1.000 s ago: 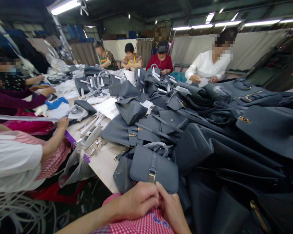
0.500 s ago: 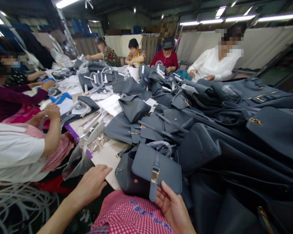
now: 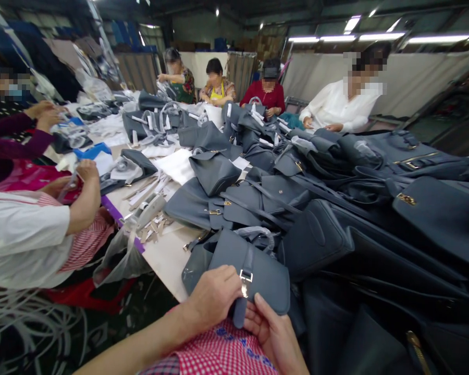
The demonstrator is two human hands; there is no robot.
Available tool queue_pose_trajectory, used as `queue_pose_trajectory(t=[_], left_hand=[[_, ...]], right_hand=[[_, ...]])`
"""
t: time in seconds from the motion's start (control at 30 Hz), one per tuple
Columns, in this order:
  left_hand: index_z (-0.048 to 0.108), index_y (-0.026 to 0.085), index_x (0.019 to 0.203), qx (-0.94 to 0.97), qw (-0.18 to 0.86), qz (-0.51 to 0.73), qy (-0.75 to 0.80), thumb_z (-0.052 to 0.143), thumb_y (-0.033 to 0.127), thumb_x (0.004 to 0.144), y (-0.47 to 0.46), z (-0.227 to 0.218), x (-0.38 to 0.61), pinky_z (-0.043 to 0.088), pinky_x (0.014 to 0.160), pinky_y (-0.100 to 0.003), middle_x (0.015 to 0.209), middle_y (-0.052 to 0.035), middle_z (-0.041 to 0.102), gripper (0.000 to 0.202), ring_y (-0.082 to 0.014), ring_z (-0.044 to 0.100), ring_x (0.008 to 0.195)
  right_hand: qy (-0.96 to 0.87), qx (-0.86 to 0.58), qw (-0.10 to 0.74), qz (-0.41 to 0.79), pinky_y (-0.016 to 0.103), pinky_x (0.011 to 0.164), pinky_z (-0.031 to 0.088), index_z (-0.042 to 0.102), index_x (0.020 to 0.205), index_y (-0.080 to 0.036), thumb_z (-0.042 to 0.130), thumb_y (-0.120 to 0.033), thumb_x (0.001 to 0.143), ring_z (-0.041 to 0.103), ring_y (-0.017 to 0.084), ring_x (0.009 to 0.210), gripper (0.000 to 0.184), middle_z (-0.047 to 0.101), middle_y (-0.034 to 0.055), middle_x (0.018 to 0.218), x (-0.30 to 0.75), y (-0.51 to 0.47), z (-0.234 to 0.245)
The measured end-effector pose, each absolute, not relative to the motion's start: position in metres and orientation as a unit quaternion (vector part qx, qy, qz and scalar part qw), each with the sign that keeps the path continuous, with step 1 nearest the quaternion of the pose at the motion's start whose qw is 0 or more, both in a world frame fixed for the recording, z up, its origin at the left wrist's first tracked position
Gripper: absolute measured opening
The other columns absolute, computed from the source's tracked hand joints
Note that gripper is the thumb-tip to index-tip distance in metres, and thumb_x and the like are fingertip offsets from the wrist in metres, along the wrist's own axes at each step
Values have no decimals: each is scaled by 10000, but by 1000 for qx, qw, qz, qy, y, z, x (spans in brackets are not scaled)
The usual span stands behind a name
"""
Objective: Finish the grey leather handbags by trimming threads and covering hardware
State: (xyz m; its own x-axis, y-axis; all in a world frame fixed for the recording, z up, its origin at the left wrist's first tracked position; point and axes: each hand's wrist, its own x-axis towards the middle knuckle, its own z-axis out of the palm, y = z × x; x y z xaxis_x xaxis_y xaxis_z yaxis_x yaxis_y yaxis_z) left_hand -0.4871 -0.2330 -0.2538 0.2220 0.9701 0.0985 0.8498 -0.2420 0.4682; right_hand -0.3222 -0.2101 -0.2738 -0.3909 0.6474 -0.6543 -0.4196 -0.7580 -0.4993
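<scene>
At near table edge: grey flap bag [image 3: 268, 273] in both hands

Sat half on the table edge [image 3: 166, 258], half over the red-checked lap [image 3: 219, 354], flap side up. Was pinched by the left hand [image 3: 214, 294], fingers curled tight onto the flap just left of the strap tab [image 3: 250, 256] and touching the metal clasp [image 3: 245, 276]. Was cupped from below by the right hand [image 3: 275, 336], fingers narrow under the flap's lower edge, thumb laid up on the flap face. Probably held so to keep the flap flat and the clasp facing up where both thumbs could reach. Leaned back against a wrapped handle [image 3: 258, 234] of the next bag.

Was hemmed in right and behind by the heap of dark bags [image 3: 375, 245], touching. Found only a bare strip of tabletop to the left, then the drop-off, with a clear plastic bag [image 3: 121, 258] hanging there. Noted a co-worker's arm [image 3: 82, 203] further left, well apart. Judged open room mostly toward the lap.
</scene>
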Motion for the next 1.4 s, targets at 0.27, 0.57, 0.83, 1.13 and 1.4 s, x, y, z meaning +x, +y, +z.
queue_pose_trajectory(t=[0.27, 0.57, 0.83, 1.13, 1.4], left_hand=[[622, 171, 788, 654, 122, -38, 746, 407, 151, 925, -281, -255, -604, 427, 781, -353, 863, -95, 649, 256, -243, 578, 872], [572, 216, 954, 620, 258, 193, 716, 415, 44, 759, -299, -284, -559, 439, 904, -312, 1062, -50, 627, 303, -191, 565, 1015], [590, 207, 869, 592, 326, 259, 690, 435, 98, 866, -286, -291, -528, 431, 778, -272, 855, -13, 629, 189, -169, 584, 846], [624, 186, 845, 486, 413, 363, 679, 589, 42, 710, -288, -302, -522, 429, 821, -266, 904, -8, 608, 201, -164, 564, 900], [587, 181, 745, 566, 261, 309, 718, 657, 179, 836, -282, -320, -506, 400, 694, -276, 773, -8, 606, 115, -169, 555, 774]], right_hand=[[-84, -453, 340, 820, 264, 541, 600, 731, 745, -105, 930, -325, 528, 718, 197, 583, 367, 765, 87, 683, -313, -200, -270], [-403, -473, 356, 698, 447, 983, 487, 741, 1047, -235, 743, -551, 710, 626, 292, 1132, 462, 716, 90, 1181, -322, -157, -253], [-835, -350, 18, 423, 431, 959, 388, 737, 1017, -222, 706, -243, 697, 597, 338, 1030, 322, 729, 102, 1013, -375, -147, -257], [-760, -255, -165, 575, 195, 467, 342, 677, 680, -166, 513, -186, 691, 477, 115, 507, 165, 585, -35, 565, -394, -121, -269], [-757, -249, -149, 586, 220, 543, 357, 599, 694, -178, 503, -223, 715, 472, 129, 596, 108, 549, -34, 627, -392, -124, -272]])
